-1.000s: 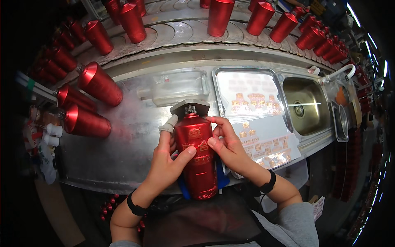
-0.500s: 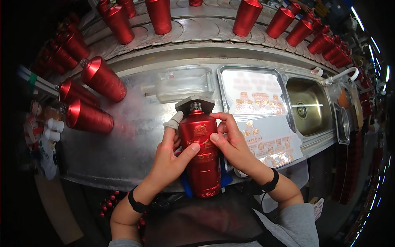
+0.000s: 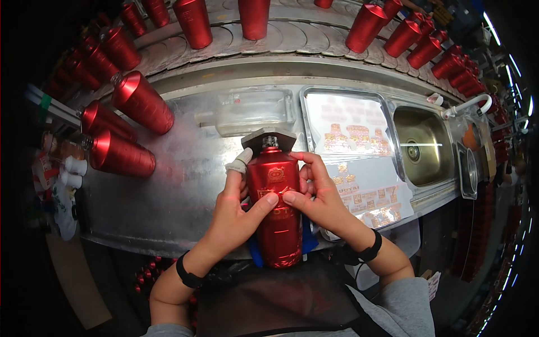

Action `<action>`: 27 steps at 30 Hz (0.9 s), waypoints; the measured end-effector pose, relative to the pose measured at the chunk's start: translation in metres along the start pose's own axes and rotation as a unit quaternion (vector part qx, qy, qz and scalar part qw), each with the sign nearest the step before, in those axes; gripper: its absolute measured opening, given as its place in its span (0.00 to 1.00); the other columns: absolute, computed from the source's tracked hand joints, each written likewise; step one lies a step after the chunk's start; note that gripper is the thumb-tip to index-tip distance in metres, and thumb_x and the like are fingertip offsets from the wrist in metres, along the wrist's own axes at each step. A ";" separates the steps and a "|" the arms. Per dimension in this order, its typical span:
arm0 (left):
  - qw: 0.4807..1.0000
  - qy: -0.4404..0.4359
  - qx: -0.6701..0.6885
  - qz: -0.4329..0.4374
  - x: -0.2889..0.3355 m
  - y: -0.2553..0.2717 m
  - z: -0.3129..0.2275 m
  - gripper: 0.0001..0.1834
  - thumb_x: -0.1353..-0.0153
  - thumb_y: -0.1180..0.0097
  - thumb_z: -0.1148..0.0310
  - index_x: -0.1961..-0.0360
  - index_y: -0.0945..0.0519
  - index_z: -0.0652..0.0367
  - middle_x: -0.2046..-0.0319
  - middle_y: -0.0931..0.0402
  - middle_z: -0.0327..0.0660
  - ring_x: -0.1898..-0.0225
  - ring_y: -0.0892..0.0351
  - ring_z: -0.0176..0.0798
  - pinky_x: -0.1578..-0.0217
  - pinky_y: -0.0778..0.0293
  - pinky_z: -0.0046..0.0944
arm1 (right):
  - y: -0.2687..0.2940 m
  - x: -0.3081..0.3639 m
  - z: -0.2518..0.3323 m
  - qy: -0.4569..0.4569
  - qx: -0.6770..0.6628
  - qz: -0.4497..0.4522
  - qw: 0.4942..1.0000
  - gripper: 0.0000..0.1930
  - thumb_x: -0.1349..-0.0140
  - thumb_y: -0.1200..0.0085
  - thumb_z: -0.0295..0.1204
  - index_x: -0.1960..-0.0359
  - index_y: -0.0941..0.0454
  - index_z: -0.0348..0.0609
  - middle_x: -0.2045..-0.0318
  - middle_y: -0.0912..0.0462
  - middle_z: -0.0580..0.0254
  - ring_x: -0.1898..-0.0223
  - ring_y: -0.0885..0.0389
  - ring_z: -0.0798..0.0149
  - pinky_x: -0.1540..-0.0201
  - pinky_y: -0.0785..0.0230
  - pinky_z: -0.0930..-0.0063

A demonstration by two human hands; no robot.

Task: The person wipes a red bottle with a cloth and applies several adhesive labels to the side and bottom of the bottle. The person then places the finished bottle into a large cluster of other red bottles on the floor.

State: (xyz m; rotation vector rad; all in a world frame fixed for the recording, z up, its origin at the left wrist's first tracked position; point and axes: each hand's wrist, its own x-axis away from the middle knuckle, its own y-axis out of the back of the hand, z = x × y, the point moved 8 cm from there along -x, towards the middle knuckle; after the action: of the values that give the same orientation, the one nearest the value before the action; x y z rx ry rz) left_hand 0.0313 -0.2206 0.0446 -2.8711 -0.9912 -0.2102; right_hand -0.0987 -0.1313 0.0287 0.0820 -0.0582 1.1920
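Observation:
A glossy red bottle [image 3: 275, 233] with gold markings lies in front of me, its bare threaded neck pointing away, next to a dark angled rest. My left hand [image 3: 236, 205] is closed round the bottle's left side, thumb on its face; a white cover wraps the index fingertip. From the other side my right hand [image 3: 317, 194] grips it, thumb pressed on the gold markings, index finger at the shoulder. Both thumb tips nearly meet there. Blue material shows under the bottle. Right of it lie transfer sheets [image 3: 359, 180] with gold print, some in a metal tray [image 3: 306, 115].
Several red bottles [image 3: 129, 154] lie at the table's left. A clear flat container [image 3: 255, 115] sits beyond my hands. At right is a metal sink [image 3: 421, 160] with a white faucet [image 3: 471, 104]. A curved conveyor [image 3: 292, 42] carrying red bottles runs along the back.
My right thumb has slid left and slightly down across the bottle's face, closer to my left thumb. On the conveyor the standing bottles have shifted to the right.

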 end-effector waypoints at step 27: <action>0.996 0.048 0.026 0.067 0.017 -0.001 0.018 0.53 0.42 0.34 0.67 0.26 0.60 0.59 0.37 0.33 0.52 0.37 0.33 0.41 0.36 0.40 0.43 | -0.005 0.018 -0.018 -0.070 -0.056 0.052 0.995 0.50 0.45 0.32 0.31 0.27 0.55 0.49 0.67 0.37 0.72 0.75 0.38 0.85 0.74 0.44 0.91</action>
State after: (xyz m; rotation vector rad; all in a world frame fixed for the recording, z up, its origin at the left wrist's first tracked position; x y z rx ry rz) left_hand 0.0455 -0.2071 0.0293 -2.8369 -0.7720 -0.3020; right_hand -0.0875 -0.1151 0.0121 0.0655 -0.2554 1.2833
